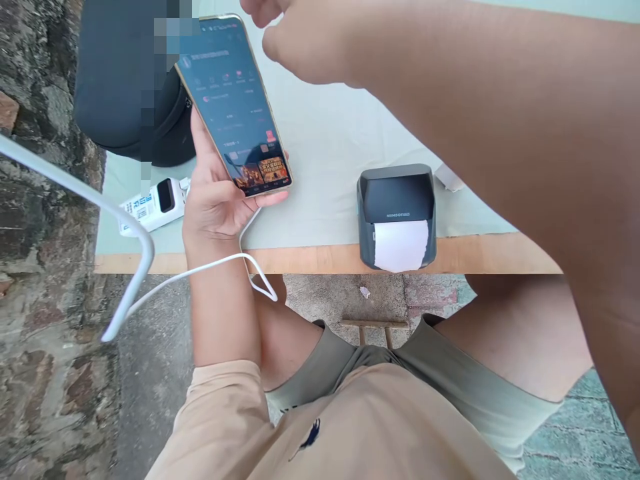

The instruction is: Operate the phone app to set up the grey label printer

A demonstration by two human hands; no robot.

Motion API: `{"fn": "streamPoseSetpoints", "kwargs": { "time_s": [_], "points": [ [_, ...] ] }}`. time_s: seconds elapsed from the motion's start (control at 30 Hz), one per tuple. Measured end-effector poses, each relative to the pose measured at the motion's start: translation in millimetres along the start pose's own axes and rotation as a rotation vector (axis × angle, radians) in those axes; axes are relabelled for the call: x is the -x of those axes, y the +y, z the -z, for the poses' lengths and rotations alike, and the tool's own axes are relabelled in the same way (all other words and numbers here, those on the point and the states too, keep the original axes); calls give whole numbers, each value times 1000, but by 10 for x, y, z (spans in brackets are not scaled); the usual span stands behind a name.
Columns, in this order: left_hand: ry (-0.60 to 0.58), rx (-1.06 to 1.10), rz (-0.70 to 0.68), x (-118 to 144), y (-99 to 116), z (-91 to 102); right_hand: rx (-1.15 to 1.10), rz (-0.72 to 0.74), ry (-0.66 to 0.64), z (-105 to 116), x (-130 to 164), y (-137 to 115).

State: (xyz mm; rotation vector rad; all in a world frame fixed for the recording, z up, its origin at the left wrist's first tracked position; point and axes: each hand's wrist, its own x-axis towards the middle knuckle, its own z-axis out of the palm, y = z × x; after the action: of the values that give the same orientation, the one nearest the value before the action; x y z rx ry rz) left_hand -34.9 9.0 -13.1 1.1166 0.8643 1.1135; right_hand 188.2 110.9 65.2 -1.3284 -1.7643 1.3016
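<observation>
My left hand [213,200] grips a smartphone [233,100] from below, holding it tilted above the table with its lit screen facing me. A white cable [215,267] hangs from the phone's lower end past the table edge. My right hand [295,40] hovers just right of the phone's top, fingers curled, nothing in it that I can see; its fingertips run out of view at the top. A dark grey label printer [397,200] with white paper sticking out of its slot stands at the table's front edge, right of the phone.
A white power bank [153,203] lies on the pale green cloth [325,147] left of my wrist. A dark bag [120,80] sits at the back left. A white rod [75,183] crosses the left. The wooden table edge [310,257] runs over my knees.
</observation>
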Motion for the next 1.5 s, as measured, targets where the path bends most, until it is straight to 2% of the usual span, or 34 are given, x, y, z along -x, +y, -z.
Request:
{"fn": "streamPoseSetpoints", "kwargs": {
  "time_s": [0.1, 0.17, 0.33, 0.6, 0.8, 1.03, 1.17, 1.37, 1.5],
  "points": [
    [-62, 5, 45, 15, -23, 17, 153, 25, -16, -136, 27, -28],
    [-61, -13, 65, 21, -41, 30, 165, 56, -43, -173, 24, -3],
    [-7, -60, 74, 16, -83, 47, 46, 177, -60, -175, -7, 91],
    [10, -147, 79, 9, -41, 23, -58, 176, -69, -196, -29, 120],
    [7, -122, 77, 2, 13, -53, -121, 167, -76, -203, -15, 142],
    [164, -169, 139, 24, 64, -169, -207, 137, -83, -242, -16, 117],
    [110, -121, 146, 32, 77, -134, -217, 145, -78, -260, -42, 137],
    [-11, -103, 70, -14, -55, 31, -176, 122, -76, -253, -57, 114],
    [-7, -144, 87, -28, -78, 59, -139, 96, -56, -235, -29, 126]
  ]
}}
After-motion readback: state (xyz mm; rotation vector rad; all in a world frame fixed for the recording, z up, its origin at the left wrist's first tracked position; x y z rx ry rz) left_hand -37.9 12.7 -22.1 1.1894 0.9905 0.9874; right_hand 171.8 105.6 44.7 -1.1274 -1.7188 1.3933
